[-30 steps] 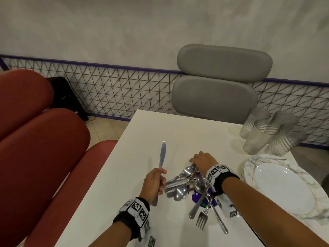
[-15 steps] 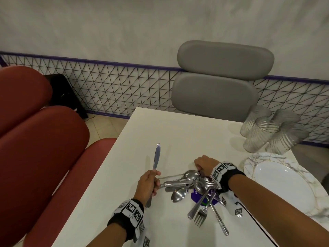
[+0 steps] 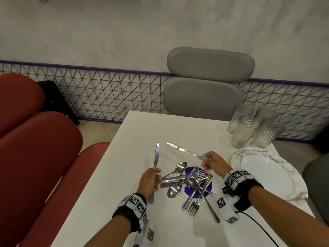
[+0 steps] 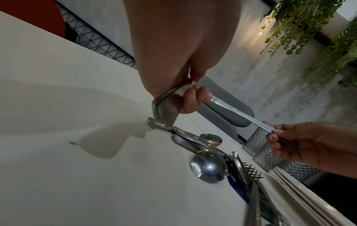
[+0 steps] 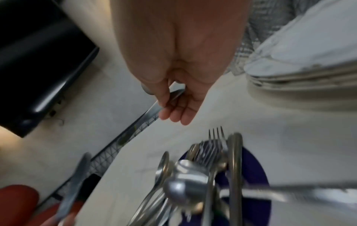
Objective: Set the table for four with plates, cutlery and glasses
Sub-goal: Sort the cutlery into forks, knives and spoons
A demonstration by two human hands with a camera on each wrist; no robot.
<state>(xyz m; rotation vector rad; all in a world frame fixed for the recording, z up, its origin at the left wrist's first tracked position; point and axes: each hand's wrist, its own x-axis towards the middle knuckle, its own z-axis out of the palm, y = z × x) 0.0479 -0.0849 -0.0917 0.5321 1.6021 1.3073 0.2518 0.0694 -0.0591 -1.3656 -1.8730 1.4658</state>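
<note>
Here, left hand (image 3: 149, 179) fingers gripping a knife (image 3: 156, 155), right hand (image 3: 213, 162) pinching another knife (image 3: 185, 152), right-wrist view blurred.

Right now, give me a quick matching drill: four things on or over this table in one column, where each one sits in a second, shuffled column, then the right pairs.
Column A
1. first knife
2. second knife
3. glasses
4. plates

Column B
a. stacked at the table's right edge
b. gripped upright in the left hand
c. clustered at the far right corner
d. pinched by the handle in the right hand, blade pointing left above the cutlery pile

Pairs: 1-b, 2-d, 3-c, 4-a
</note>
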